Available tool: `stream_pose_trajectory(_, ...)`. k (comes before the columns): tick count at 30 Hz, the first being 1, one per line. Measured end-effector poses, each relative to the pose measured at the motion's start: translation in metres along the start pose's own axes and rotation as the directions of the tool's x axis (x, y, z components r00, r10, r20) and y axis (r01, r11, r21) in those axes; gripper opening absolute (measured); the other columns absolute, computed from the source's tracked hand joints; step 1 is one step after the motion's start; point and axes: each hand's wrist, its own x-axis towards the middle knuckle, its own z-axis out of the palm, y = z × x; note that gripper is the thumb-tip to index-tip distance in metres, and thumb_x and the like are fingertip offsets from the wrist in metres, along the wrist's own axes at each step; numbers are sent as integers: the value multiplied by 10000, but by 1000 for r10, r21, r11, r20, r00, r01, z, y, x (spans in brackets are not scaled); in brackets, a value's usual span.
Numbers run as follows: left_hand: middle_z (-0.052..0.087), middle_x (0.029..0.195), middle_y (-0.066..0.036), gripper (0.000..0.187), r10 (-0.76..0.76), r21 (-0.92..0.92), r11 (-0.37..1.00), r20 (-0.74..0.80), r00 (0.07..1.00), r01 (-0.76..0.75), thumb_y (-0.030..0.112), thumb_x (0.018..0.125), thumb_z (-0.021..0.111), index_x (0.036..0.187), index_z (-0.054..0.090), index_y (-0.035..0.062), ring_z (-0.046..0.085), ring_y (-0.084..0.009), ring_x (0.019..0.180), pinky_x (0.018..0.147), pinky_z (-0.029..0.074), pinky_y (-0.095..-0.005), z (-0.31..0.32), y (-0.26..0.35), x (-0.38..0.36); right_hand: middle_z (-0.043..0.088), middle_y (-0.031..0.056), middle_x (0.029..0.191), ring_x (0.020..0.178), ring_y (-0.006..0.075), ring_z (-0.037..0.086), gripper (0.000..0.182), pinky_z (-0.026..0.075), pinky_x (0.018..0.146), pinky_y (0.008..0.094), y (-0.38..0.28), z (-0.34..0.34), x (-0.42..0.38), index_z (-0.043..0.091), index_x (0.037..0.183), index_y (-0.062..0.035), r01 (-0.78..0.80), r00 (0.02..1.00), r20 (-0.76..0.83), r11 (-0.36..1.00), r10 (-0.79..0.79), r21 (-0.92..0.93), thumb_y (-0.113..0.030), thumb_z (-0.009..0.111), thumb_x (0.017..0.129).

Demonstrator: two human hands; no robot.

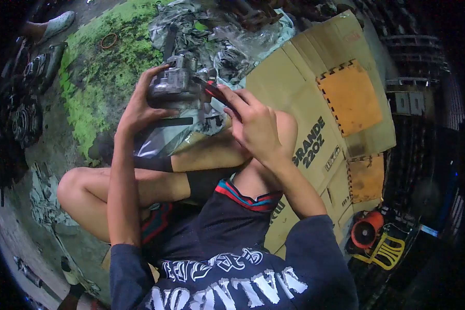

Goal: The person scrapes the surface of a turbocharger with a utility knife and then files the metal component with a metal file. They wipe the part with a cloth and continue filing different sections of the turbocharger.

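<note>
A grey metal engine part (174, 81) sits in front of my crossed legs, above a plastic bag (163, 138). My left hand (142, 103) grips its left side, thumb below and fingers over the top. In my right hand (256, 121) is a tool with a red and black handle (219, 95), its tip pointing at the right side of the metal part. Whether the tip touches the part is too small to tell. A flat dark strip (178, 122) lies just below the part.
Flattened cardboard (289, 77) with orange mats (349, 98) spreads to the right. Rags and plastic (232, 46) lie ahead. Machine parts (28, 121) stand at the left, near another person's foot (59, 25). An orange fan-like object (366, 231) is at the lower right.
</note>
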Motion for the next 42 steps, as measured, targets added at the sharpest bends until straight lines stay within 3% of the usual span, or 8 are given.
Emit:
stream_pose_trajectory(17, 521, 1529, -117, 1094, 39, 91, 995, -16, 999, -37, 147, 567, 994, 1547, 507, 162, 457, -342, 1469, 1263, 347, -443, -1, 1, 1, 686, 134, 1165, 884, 392, 725, 589, 588, 737, 499, -5, 1, -2, 597, 1516, -160, 53, 999, -9, 999, -53, -6, -73, 703, 943)
stream_pose_trajectory(21, 510, 1554, -102, 1113, 2, 2, 1000, 12, 1000, -2, 103, 588, 992, 1567, 462, 128, 482, -256, 1439, 1233, 388, -399, -1, 8, 1, 705, 153, 1216, 956, 391, 727, 590, 591, 803, 481, -1, -1, -4, 602, 1524, -198, -56, 998, 6, 998, 56, -17, -87, 686, 951)
stream_pose_trajectory(24, 530, 1516, -198, 1059, 76, 317, 945, 20, 997, -78, 229, 607, 965, 1541, 481, 110, 497, -393, 1428, 1221, 404, -486, -1, 15, -1, 682, 143, 1428, 1078, 327, 754, 655, 608, 867, 421, -36, -34, 2, 565, 1570, -230, -62, 985, 157, 998, 66, -31, -131, 663, 930)
stream_pose_trajectory(27, 521, 1513, -217, 1138, 161, 227, 961, 12, 987, -159, 365, 614, 992, 1575, 444, 100, 492, -422, 1420, 1219, 388, -516, 6, 0, -1, 614, 197, 1514, 1383, 320, 585, 745, 450, 1170, 426, -13, -20, -1, 537, 1546, 21, -122, 980, 197, 857, 24, 501, -69, 761, 841)
stream_pose_trajectory(29, 494, 1529, -223, 1232, 250, 153, 956, 23, 968, -250, 463, 553, 1016, 1572, 439, 79, 458, -416, 1450, 1235, 346, -536, 9, -16, 6, 663, 168, 1397, 1319, 320, 613, 537, 487, 1131, 432, 74, 17, -4, 550, 1520, 15, 95, 992, 35, 895, -122, 436, -220, 637, 1046)
stream_pose_trajectory(30, 456, 1560, -200, 1273, 245, 239, 942, -4, 969, -237, 461, 514, 1035, 1583, 433, 122, 426, -416, 1477, 1260, 241, -639, 14, -29, 8, 663, 168, 1397, 1319, 320, 613, 537, 487, 1131, 432, 8, 38, 26, 550, 1520, 15, 154, 974, 67, 854, -215, 497, -220, 637, 1046)
stream_pose_trajectory(32, 387, 1612, -166, 1305, 139, 163, 977, -6, 990, -136, 486, 457, 1047, 1588, 434, 267, 345, -423, 1547, 1254, 52, -755, 15, -27, 0, 662, 169, 1396, 1316, 321, 613, 536, 488, 1128, 433, 33, 81, 42, 550, 1519, 16, 208, 947, 89, 800, -310, 563, -224, 635, 1047)
stream_pose_trajectory(42, 368, 1617, -201, 1315, 228, 222, 951, -36, 973, -215, 485, 470, 1039, 1601, 394, 294, 311, -446, 1565, 1213, 41, -810, 22, -50, 12, 660, 176, 1392, 1301, 325, 614, 535, 492, 1117, 434, 27, 143, 64, 551, 1514, 23, 206, 933, 82, 707, -350, 676, -241, 625, 1054)
